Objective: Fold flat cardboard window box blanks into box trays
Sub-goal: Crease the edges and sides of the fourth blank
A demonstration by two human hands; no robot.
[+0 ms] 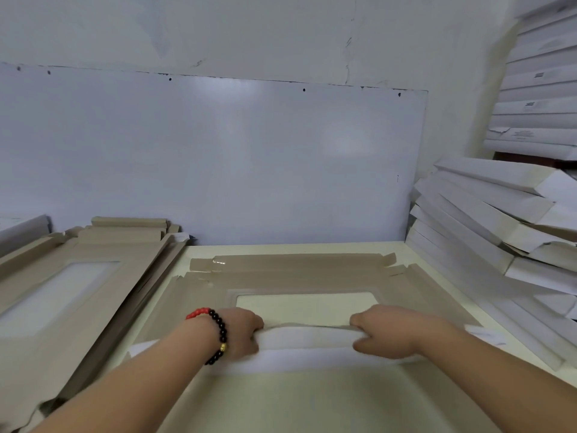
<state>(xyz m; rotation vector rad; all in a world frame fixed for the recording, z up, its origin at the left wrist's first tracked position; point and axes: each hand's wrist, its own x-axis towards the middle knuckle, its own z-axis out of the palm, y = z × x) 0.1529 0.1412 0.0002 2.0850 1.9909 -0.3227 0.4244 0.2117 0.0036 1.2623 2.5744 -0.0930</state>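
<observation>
One blank (299,276) lay flat on the cream table (402,248), brown side up, its window (307,306) toward the middle and its far flaps still flat near the wall. Step in hand, as I judged it: raising the near long flap (307,339), the first side wall of the tray. Left hand (240,331) gripped the flap's left part, fingers curled over its top edge; right hand (382,331) gripped the right part the same way, thumb under. Both hands held cardboard, neither was spread. The flap showed its white face toward the camera and bowed a little between the two grips. Next move, by my reckoning, called for rolling that flap over along its score lines and pressing it down evenly, both hands working together so the crease ran straight, then the far flaps. Count: one blank being worked; one stack of unfolded blanks (62,292) on the left, number of sheets not countable; one leaning pile of white folded trays (487,220) on the right, about seven visible edges, and a second stack of white boxes (537,89) above it, count uncertain. One beaded bracelet (218,334) on the left wrist.
</observation>
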